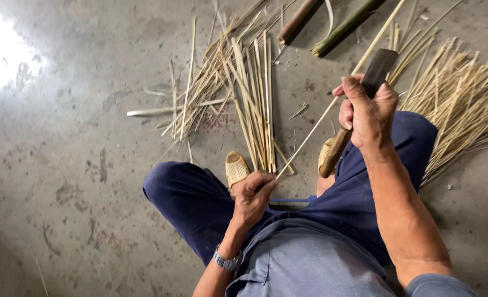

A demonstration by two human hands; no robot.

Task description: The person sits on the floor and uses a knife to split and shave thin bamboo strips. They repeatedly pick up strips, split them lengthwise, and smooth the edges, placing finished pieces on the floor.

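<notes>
Head camera, looking straight down at a seated person's lap and a grey concrete floor [78, 165]. The left hand [253, 195], with a wristwatch [225, 260] on its wrist, is closed around the near end of a long thin bamboo strip [332, 104]. The strip's long axis runs diagonally from that hand, near and centre, up to the far right, where its tip passes beyond the right hand. The right hand [366, 113] is wrapped tight around a knife with a dark blade [377, 74] and wooden handle [333, 157]; the blade points far and right, the handle near and left, almost parallel to the strip. The blade lies just beside the strip, on its right; whether they touch cannot be told. The right hand sits about midway along the strip, farther away than the left.

Dark blue trousers [200, 203] cover both knees, and two woven sandals [236, 168] show between them. Loose bamboo splints [244, 88] fan out on the floor beyond the feet, a second thicker heap [464, 99] lies at right, and green bamboo poles [343, 27] rest at the far edge.
</notes>
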